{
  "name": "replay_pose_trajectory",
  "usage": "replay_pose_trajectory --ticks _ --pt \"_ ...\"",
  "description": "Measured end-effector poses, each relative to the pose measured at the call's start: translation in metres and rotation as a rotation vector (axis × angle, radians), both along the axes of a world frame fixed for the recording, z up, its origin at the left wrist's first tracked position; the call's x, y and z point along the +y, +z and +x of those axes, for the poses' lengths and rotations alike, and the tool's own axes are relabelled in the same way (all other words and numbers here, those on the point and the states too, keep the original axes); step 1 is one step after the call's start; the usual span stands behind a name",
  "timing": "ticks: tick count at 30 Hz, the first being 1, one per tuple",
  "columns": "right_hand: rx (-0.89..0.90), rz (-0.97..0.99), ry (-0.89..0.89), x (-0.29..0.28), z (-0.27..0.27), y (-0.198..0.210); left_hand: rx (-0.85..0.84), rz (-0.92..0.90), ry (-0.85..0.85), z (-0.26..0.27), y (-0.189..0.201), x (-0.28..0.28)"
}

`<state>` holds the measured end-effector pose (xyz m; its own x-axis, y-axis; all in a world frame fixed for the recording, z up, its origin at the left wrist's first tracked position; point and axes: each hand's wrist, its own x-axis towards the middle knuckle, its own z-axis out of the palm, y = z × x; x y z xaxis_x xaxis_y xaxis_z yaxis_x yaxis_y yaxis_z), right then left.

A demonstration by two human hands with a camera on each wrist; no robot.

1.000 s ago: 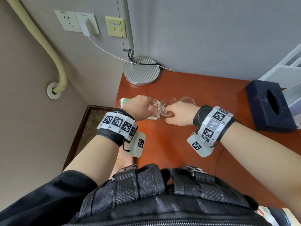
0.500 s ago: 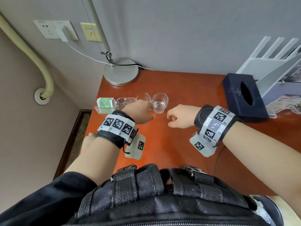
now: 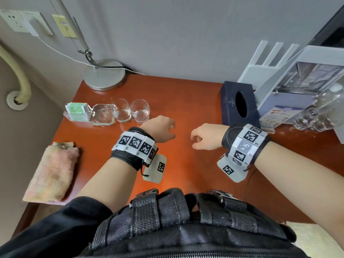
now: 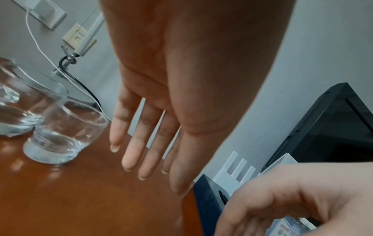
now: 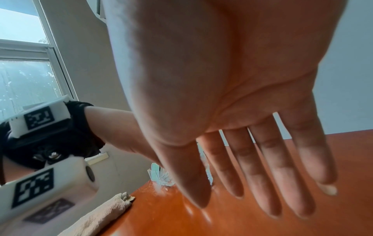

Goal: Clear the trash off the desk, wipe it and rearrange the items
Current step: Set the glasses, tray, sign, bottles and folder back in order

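Note:
Two empty clear glasses (image 3: 121, 111) (image 3: 140, 110) stand side by side on the red-brown desk (image 3: 186, 101), next to a glass ashtray (image 3: 102, 114) and a clear holder of green packets (image 3: 76, 111). My left hand (image 3: 170, 131) hovers just right of and nearer than the glasses, fingers straight and empty (image 4: 141, 167); the nearest glass (image 4: 60, 135) is apart from it. My right hand (image 3: 194, 140) is level with it over the middle of the desk, fingers spread and holding nothing (image 5: 252, 204). A folded pinkish cloth (image 3: 52, 170) lies at the desk's left front edge.
A round lamp base (image 3: 104, 74) sits at the back left by the wall. A dark blue tissue box (image 3: 240, 105), a white rack (image 3: 268, 58), a brochure stand (image 3: 290, 94) and glass bottles (image 3: 316, 112) crowd the right side.
Both hands let go of the glasses and drew back toward my body. The glasses now stand alone in a row. The head view has swung right.

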<state>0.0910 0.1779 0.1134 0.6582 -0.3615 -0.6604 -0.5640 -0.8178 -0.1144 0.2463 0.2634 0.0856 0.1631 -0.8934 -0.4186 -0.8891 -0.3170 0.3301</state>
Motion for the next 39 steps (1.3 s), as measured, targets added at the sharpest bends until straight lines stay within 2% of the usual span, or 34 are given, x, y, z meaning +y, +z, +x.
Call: replay_pose_trajectory --ticks 6,11,17,29,39 --pt "0.036 0.002 -0.009 -0.022 -0.053 -0.007 0.027 0.037 -0.005 -0.053 -0.008 -0.024" --pt "0.018 0.032 -0.077 -0.033 -0.081 -0.009 0.007 0.072 -0.045 -0.074 -0.009 -0.038" --pt "0.000 0.044 -0.139 -0.041 -0.094 -0.017 0.001 0.091 -0.117 -0.083 -0.010 -0.056" --pt "-0.052 0.053 -0.287 -0.062 -0.088 -0.025 -0.004 0.123 -0.241 -0.063 -0.017 -0.094" --pt "-0.130 -0.010 -0.400 -0.092 -0.138 -0.022 0.027 0.079 -0.315 -0.103 -0.016 -0.130"
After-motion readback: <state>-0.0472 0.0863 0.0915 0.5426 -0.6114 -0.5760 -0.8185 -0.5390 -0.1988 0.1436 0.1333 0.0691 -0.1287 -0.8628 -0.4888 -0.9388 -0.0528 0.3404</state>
